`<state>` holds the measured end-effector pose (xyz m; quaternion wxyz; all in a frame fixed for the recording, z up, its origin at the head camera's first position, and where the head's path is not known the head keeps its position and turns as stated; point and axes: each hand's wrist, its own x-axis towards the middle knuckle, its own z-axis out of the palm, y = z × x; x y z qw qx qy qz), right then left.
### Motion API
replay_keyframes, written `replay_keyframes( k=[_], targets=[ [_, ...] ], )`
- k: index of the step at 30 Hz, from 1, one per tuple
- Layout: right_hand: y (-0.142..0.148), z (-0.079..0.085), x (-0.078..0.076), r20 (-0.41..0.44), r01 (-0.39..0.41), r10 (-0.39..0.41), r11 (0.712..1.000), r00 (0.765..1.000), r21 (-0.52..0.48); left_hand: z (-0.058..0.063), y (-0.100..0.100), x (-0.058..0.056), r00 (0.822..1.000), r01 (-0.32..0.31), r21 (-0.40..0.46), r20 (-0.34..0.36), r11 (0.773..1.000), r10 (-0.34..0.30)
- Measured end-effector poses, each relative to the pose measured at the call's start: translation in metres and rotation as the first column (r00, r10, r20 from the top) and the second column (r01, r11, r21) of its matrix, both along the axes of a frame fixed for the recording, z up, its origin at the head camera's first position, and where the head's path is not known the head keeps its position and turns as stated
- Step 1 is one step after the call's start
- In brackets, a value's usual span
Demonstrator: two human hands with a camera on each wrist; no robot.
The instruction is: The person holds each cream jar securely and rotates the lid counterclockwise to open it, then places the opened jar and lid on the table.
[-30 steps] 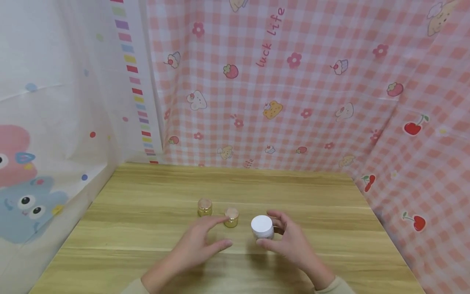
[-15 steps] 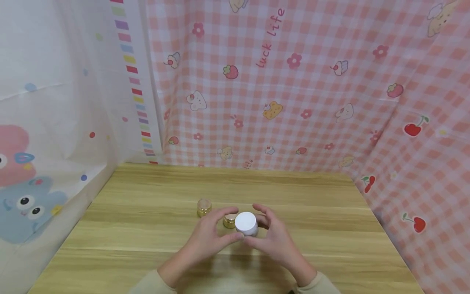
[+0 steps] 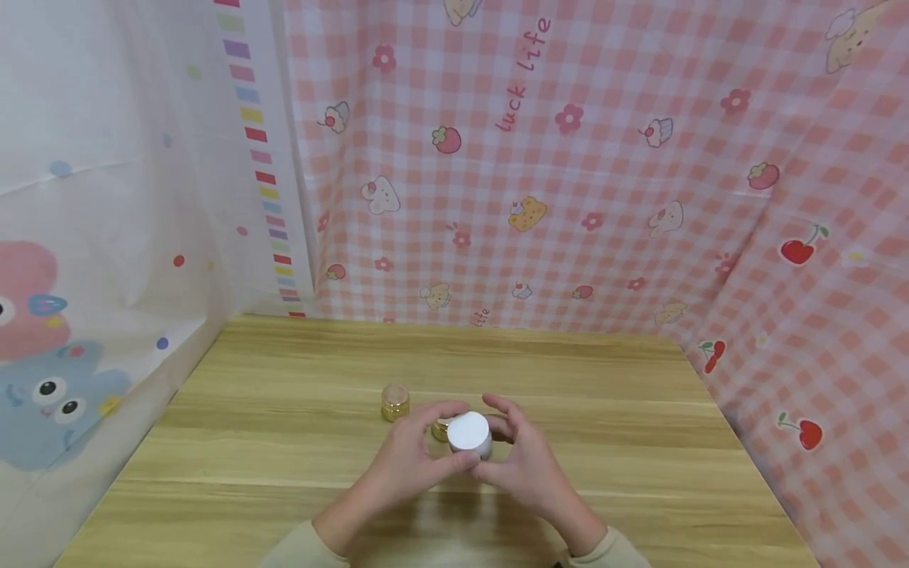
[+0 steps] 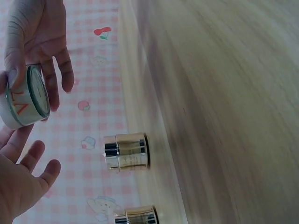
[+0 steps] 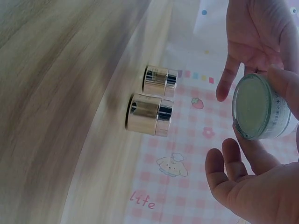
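Note:
A cosmetic cream jar [image 3: 469,432] with a white lid is held between both hands above the wooden table. My left hand [image 3: 408,457] grips its left side, thumb in front and index finger reaching round the far side. On the opposite side my right hand [image 3: 524,457] holds it between thumb and fingers. Orange lettering marks the jar's side [image 4: 21,107] in the left wrist view. The right wrist view shows its round pale green base [image 5: 252,107] and small dark print. A small gold jar [image 3: 440,431] stands behind, partly hidden by the cream jar.
Another gold jar [image 3: 395,404] stands further left on the wooden table [image 3: 604,394]. Pink checked cloth [image 3: 483,181] hangs behind and at the right, and a white patterned cloth [image 3: 163,260] at the left.
The right hand has carried the cream jar leftward, in front of the nearer gold jar. My left hand has moved up and taken hold of the cream jar too.

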<state>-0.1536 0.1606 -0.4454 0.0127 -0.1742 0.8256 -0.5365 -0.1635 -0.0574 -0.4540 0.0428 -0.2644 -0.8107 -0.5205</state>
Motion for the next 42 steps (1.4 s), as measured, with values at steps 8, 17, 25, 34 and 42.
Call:
replay_keyframes(
  k=[8,17,25,34,42],
  targets=[
    [-0.002,-0.006,-0.003,-0.024,-0.043,0.043,0.999,0.999,-0.011,0.006,-0.001,0.001,0.991,-0.040,0.104,0.128,0.994,0.026],
    [-0.002,-0.008,-0.003,-0.041,-0.066,0.066,0.998,0.997,-0.003,0.007,-0.003,0.002,0.997,-0.026,0.101,0.078,0.995,0.018],
    [-0.002,-0.007,0.000,-0.063,-0.012,0.014,0.999,0.998,0.033,0.012,-0.011,-0.001,1.000,0.011,-0.024,0.010,1.000,-0.010],
    [-0.001,-0.009,0.001,-0.146,-0.014,0.027,0.996,0.989,0.088,0.017,-0.014,-0.003,0.997,-0.003,-0.162,-0.078,0.987,-0.010],
    [-0.003,-0.008,0.002,-0.159,-0.002,0.011,0.999,0.987,0.053,0.014,-0.008,-0.002,0.987,-0.040,-0.148,-0.160,0.988,0.016]
  ],
)
